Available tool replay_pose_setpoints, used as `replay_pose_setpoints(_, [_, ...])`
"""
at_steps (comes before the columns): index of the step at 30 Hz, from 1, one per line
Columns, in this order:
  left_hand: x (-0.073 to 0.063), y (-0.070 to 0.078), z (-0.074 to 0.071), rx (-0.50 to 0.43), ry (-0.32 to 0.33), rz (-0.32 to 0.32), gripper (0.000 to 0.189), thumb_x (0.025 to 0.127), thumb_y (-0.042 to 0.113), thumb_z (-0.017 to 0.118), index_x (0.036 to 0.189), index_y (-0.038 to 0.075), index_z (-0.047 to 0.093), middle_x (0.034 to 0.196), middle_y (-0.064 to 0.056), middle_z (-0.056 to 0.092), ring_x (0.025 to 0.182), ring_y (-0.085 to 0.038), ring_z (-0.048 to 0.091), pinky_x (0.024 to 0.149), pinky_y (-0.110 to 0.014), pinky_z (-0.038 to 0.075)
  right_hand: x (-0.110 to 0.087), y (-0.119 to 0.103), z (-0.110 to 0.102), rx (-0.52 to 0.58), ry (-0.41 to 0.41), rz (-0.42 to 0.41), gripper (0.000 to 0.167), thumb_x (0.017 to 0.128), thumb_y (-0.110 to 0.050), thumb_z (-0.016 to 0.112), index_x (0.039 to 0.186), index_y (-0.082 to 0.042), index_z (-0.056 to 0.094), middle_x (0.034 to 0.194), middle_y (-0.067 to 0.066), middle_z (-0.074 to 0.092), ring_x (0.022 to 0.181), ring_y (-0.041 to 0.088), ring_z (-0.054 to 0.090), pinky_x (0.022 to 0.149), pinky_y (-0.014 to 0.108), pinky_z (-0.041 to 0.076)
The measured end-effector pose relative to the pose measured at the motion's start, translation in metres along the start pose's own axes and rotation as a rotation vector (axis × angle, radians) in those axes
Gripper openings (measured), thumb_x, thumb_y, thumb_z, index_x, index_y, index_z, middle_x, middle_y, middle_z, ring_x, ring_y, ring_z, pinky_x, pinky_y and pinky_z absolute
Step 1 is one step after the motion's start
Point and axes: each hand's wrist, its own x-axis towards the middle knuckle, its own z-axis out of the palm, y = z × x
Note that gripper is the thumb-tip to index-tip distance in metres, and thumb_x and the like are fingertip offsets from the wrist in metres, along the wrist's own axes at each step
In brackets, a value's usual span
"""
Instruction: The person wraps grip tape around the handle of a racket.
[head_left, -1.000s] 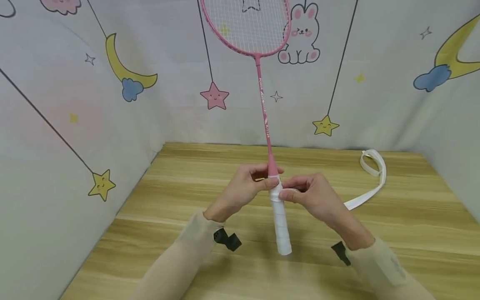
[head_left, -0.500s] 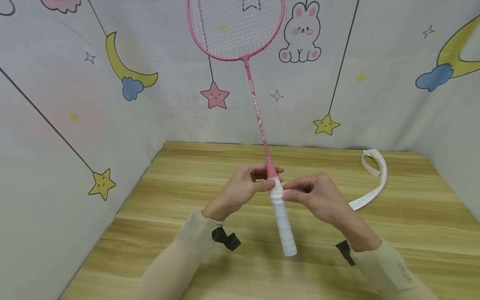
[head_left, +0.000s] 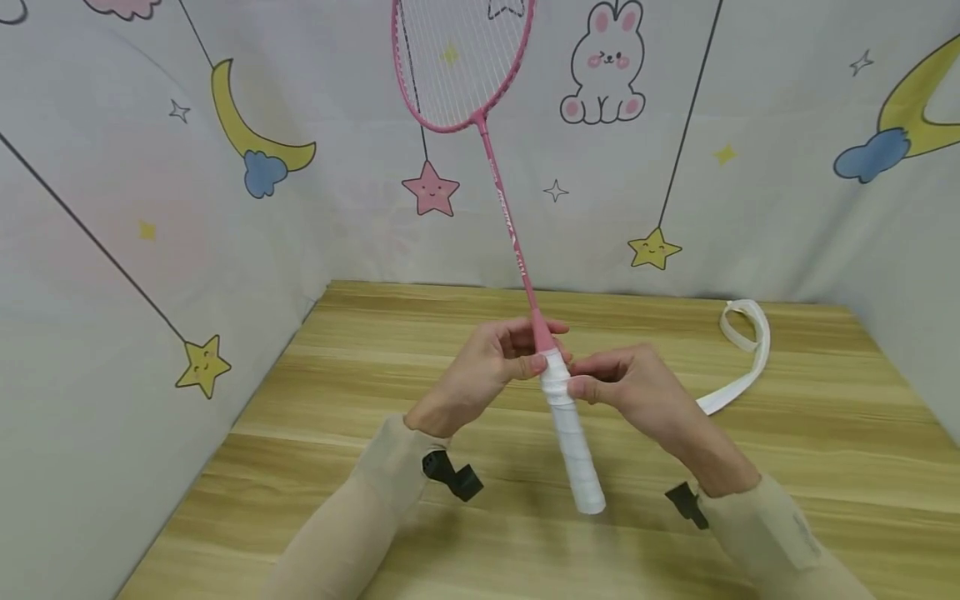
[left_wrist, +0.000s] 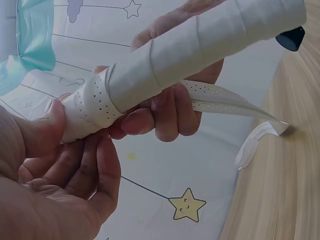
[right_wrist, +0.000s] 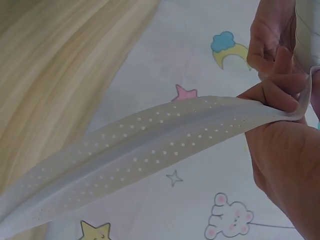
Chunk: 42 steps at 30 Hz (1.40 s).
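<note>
A pink badminton racket [head_left: 502,204] stands tilted over the table, its head leaning left and partly out of the head view. My left hand [head_left: 472,375] grips it where the pink cone meets the white handle [head_left: 579,458], thumb in front and fingers behind. White perforated grip tape [left_wrist: 92,107] is wound round the handle's upper part, over a smooth white layer. Close beside the handle, my right hand [head_left: 648,396] pinches the tape's free length between thumb and fingers. In the right wrist view this loose tape [right_wrist: 150,140] runs out from the hand, dotted with holes.
The tape's tail [head_left: 750,367] trails onto the wooden table [head_left: 825,433] and curls near its back right. Behind stands a white cloth [head_left: 360,225] printed with stars, moons and a rabbit. Small black devices [head_left: 453,477] sit at both wrists.
The racket has turned in the hands: its head has swung left and its face has rotated, while the handle's butt has moved right. Both hands stay near the handle's top.
</note>
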Motion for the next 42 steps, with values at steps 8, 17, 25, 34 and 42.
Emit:
replay_pose_setpoints(8, [0.0,-0.001,-0.002,-0.083,-0.048,0.04,0.036,0.107,-0.008,0.055,0.142,-0.002,0.048,0.11,0.004,0.082,0.102,-0.008,0.076,0.1,-0.031,0.058,0.002,0.006,0.002,0.165,-0.116,-0.019,0.049,0.104,-0.024,0.075,0.132,0.015,0.07,0.102,-0.015,0.08,0.101,0.004,0.069,0.092,0.025,0.058])
replay_pose_setpoints(17, [0.0,-0.004,0.007,0.094,0.041,0.074,0.054,0.108,0.004,0.064,0.159,0.01,0.048,0.137,-0.026,0.066,0.111,-0.015,0.068,0.1,-0.034,0.059,0.001,0.001,0.006,0.071,0.063,-0.054,0.033,0.1,-0.015,0.081,0.124,0.007,0.078,0.099,-0.009,0.084,0.095,0.005,0.072,0.09,0.024,0.059])
replay_pose_setpoints(25, [0.003,-0.004,0.017,0.238,0.16,0.098,0.061,0.098,0.006,0.081,0.154,0.013,0.059,0.106,-0.016,0.072,0.089,-0.013,0.066,0.083,-0.024,0.057,-0.002,-0.004,0.012,0.028,0.136,-0.054,0.027,0.098,-0.013,0.083,0.12,0.002,0.082,0.108,0.01,0.085,0.091,0.008,0.071,0.086,0.024,0.061])
replay_pose_setpoints(34, [0.003,-0.003,0.014,0.175,0.153,0.06,0.056,0.1,0.0,0.076,0.152,0.014,0.062,0.103,-0.011,0.071,0.087,-0.014,0.066,0.081,-0.025,0.06,-0.005,-0.008,0.011,-0.041,0.136,-0.056,0.026,0.099,-0.016,0.081,0.12,0.0,0.083,0.112,0.015,0.084,0.091,0.005,0.072,0.084,0.023,0.061])
replay_pose_setpoints(42, [0.003,-0.004,0.012,0.09,0.146,0.03,0.055,0.101,-0.004,0.071,0.153,0.012,0.061,0.104,-0.006,0.07,0.092,-0.016,0.066,0.084,-0.028,0.061,-0.008,-0.009,0.01,-0.012,0.154,-0.037,0.026,0.099,-0.018,0.082,0.12,-0.002,0.083,0.111,0.011,0.085,0.095,0.003,0.074,0.087,0.022,0.061])
